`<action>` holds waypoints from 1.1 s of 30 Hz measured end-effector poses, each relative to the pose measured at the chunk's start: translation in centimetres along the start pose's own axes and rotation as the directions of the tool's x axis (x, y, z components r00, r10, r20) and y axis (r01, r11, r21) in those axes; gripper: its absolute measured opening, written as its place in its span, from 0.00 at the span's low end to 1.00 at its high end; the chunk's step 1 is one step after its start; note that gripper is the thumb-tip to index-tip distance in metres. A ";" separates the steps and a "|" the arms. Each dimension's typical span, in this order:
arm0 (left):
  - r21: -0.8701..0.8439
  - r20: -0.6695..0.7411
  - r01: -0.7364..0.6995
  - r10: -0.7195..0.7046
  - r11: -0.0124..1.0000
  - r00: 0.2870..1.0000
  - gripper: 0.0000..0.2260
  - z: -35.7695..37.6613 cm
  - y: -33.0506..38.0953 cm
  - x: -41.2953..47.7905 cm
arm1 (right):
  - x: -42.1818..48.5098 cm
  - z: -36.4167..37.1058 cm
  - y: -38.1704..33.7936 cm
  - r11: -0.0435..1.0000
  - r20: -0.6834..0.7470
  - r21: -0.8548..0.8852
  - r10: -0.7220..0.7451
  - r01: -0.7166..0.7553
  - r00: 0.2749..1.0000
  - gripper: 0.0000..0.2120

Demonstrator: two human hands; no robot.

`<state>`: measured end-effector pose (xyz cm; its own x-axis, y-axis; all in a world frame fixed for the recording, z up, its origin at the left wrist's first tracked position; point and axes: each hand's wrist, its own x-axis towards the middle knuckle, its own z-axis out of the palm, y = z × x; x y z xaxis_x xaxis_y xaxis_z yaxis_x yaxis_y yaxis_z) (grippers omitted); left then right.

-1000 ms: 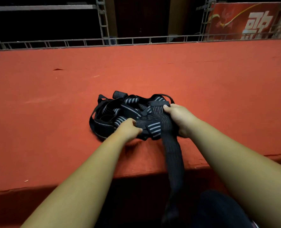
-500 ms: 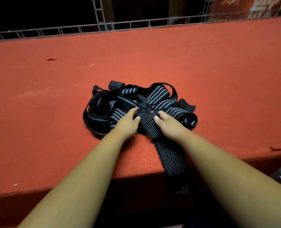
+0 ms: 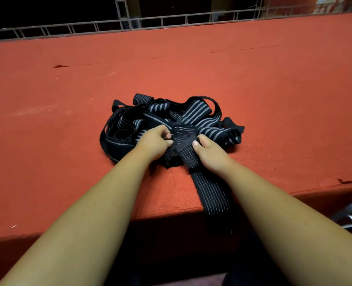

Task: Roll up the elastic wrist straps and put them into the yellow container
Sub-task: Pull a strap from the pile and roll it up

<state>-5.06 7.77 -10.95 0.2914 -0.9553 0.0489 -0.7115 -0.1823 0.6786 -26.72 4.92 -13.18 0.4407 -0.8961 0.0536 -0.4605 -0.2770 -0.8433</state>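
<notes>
While its tail hangs over the near edge of the table (image 3: 47, 193), one strap (image 3: 211, 195) runs straight away from the person. The right hand (image 3: 211, 156) and left hand (image 3: 153, 142) pinch its far end from either side with curled fingers, touching the tangled pile of straps (image 3: 200, 112) beyond.
</notes>
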 end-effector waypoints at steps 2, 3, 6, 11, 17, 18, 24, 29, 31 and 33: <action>-0.019 -0.121 0.015 -0.017 1.000 0.992 0.07 -1.1 0.1 -0.6 | -0.2 -0.1 -0.1 0.999 -0.023 0.024 0.036 -0.035 0.999 0.11; -0.050 -0.163 0.007 -0.015 0.999 0.986 0.06 -1.8 0.2 -1.0 | -0.3 -0.1 -0.1 0.998 -0.031 0.036 0.051 -0.050 0.998 0.12; -0.138 -0.217 -0.060 0.029 0.989 0.976 0.03 -4.1 0.9 -2.3 | -0.4 0.1 -0.9 0.996 -0.018 0.036 0.084 -0.083 0.996 0.12; -0.252 -0.280 -0.129 0.055 0.959 0.958 0.03 -7.4 2.3 -3.7 | -1.1 -0.1 -2.9 0.965 0.052 0.200 0.162 -0.169 0.985 0.11; -0.379 -0.293 -0.148 0.033 0.914 0.956 0.14 -9.9 4.7 -5.2 | -2.7 -1.1 -7.1 0.629 0.001 0.758 0.263 -0.172 0.965 0.14; -0.409 -0.304 -0.157 0.028 0.899 0.952 0.14 -10.1 5.2 -5.4 | -2.8 -1.3 -7.8 0.589 0.016 0.788 0.272 -0.180 0.962 0.17; -0.550 -0.360 -0.245 0.038 0.799 0.932 0.07 -10.8 7.4 -6.1 | -4.2 -1.9 -12.0 0.511 0.188 0.836 0.075 -0.200 0.979 0.24; -0.486 -0.456 -0.258 0.010 0.835 0.890 0.06 -11.0 7.9 -6.3 | -5.5 -1.9 -14.7 0.540 0.305 0.810 -0.059 -0.227 0.950 0.21; -0.497 -0.479 -0.245 -0.027 0.832 0.878 0.05 -11.2 7.7 -6.4 | -5.5 -1.4 -15.1 0.591 0.315 0.778 -0.073 -0.213 0.946 0.20; -0.550 -0.433 -0.198 -0.074 0.811 0.898 0.05 -11.2 7.5 -6.8 | -5.0 -0.7 -15.0 0.624 0.297 0.757 -0.064 -0.194 0.953 0.21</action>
<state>-5.17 15.48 2.04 0.5918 -0.7436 0.3111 -0.2834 0.1694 0.9439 -22.58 13.30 -0.42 0.6784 -0.7327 -0.0535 0.2102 0.2633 -0.9416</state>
